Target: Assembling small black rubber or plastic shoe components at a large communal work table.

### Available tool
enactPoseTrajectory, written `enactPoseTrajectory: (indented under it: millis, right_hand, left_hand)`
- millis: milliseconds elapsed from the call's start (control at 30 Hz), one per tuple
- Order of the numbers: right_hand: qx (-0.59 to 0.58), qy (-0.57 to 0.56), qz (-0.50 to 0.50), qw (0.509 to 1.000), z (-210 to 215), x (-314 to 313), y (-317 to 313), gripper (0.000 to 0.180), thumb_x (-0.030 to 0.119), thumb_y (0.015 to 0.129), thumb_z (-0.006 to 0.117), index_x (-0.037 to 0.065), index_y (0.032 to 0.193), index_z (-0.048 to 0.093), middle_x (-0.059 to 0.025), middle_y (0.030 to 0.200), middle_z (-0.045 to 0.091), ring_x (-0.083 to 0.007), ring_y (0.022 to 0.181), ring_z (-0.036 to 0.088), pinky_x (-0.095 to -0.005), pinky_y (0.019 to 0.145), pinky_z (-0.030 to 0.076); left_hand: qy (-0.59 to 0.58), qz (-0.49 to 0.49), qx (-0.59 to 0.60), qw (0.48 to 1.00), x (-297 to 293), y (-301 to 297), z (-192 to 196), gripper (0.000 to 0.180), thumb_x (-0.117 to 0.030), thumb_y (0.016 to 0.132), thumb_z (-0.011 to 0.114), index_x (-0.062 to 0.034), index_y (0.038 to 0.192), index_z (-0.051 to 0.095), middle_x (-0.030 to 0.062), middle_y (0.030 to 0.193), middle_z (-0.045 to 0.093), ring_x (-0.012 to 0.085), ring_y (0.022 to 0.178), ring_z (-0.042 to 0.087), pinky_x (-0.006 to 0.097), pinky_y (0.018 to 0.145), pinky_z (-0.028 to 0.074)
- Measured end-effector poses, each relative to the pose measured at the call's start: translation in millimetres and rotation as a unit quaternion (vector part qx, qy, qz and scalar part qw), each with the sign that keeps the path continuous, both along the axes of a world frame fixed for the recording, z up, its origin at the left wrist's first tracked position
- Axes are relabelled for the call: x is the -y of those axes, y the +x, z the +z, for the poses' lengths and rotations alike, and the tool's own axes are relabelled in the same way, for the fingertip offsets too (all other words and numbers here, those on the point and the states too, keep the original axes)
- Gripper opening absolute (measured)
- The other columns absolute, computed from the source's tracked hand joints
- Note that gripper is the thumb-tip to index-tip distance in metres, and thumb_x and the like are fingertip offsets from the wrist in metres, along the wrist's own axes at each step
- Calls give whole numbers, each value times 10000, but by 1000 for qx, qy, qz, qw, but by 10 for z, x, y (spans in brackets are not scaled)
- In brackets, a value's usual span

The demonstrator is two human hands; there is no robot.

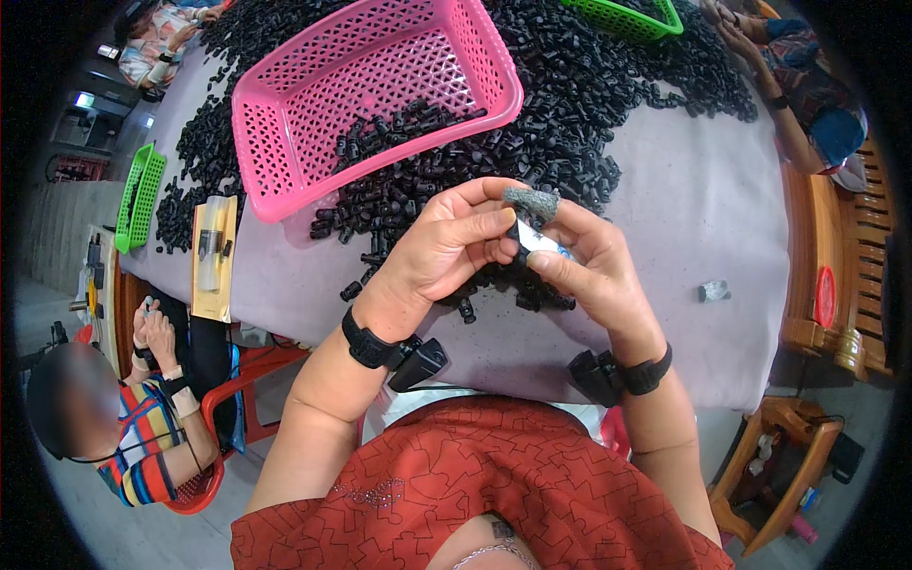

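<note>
In front of my chest both of my hands meet over the table's near side, fingers closed. My left hand (456, 242) pinches a small black plastic piece (516, 249), mostly hidden by the fingers. Between the thumb and fingers of my right hand (594, 266) is a slim white object with blue marks (541, 241); its kind is unclear. A rough grey wrapping (532, 202) shows at the fingertips where the hands meet; whose finger it covers is hard to tell. Beneath and beyond the hands lie heaps of small black cylindrical plastic parts (570, 123).
A pink perforated basket (249, 157) tilts over the heap. Green baskets (141, 198) (622, 21) stand at left and far right. A yellowish card with a clear tube (211, 256) lies left; a small grey wad (712, 291) lies right. Other people sit around the table.
</note>
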State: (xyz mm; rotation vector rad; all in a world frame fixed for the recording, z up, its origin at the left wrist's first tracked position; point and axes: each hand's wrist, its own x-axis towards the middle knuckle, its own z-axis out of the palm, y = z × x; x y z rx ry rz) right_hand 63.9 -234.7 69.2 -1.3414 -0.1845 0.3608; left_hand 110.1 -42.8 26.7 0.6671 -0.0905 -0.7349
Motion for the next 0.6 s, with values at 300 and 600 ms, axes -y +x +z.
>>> enactPoseTrajectory:
  millis: [300, 600]
  right_hand:
    - [-30, 18, 17, 999, -60, 39, 12, 513, 94, 849, 664, 1, 1322, 487, 26, 928, 594, -21, 781, 477, -172, 678, 396]
    - [-34, 33, 17, 999, -29, 11, 21, 502, 99, 859, 656, 0, 1319, 481, 31, 919, 589, -16, 763, 468, -168, 660, 389]
  left_hand:
    - [-7, -2, -18, 1000, 4, 20, -30, 301, -77, 908, 603, -32, 1201, 547, 65, 958, 652, 113, 723, 653, 218, 667, 567]
    - [-19, -10, -12, 1000, 0, 29, -21, 316, -67, 902, 609, -30, 1208, 541, 68, 992, 646, 117, 745, 652, 218, 673, 571]
